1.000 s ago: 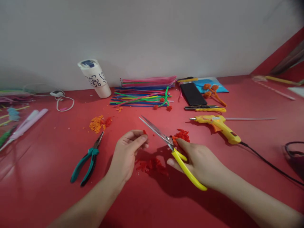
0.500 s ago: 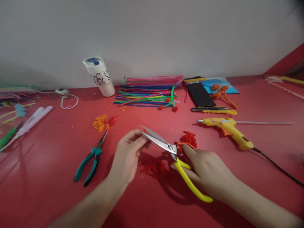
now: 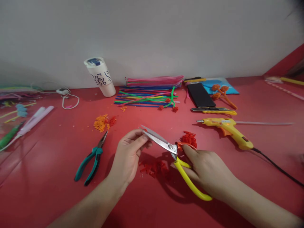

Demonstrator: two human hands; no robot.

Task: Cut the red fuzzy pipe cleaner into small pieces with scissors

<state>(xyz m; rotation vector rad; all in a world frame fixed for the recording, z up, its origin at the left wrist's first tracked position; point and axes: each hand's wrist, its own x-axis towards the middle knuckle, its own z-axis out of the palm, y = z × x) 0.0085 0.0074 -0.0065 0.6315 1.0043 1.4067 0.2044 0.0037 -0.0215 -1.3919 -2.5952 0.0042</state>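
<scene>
My right hand (image 3: 206, 167) grips a pair of scissors (image 3: 159, 142) with one yellow and one orange handle. Their blades are slightly parted and point left, the tips at my left fingertips. My left hand (image 3: 133, 148) is closed in a pinch; a small red piece (image 3: 145, 129) shows at the fingertips between the blades, mostly hidden. Under the blades, red clippings (image 3: 154, 168) are scattered on the red table (image 3: 133, 202). A pile of short red pieces (image 3: 188, 139) lies just beyond my right hand.
Teal-handled pliers (image 3: 95, 158) lie left of my hands, below orange fluff (image 3: 101, 123). A yellow glue gun (image 3: 228, 128) with a black cord rests at right. Pipe cleaners (image 3: 147, 95), a white tumbler (image 3: 101, 77) and a phone (image 3: 201, 95) stand or lie along the wall.
The scissor blades have come a little closer together around the red piece, which shows less now. Both hands stay almost in the same place.
</scene>
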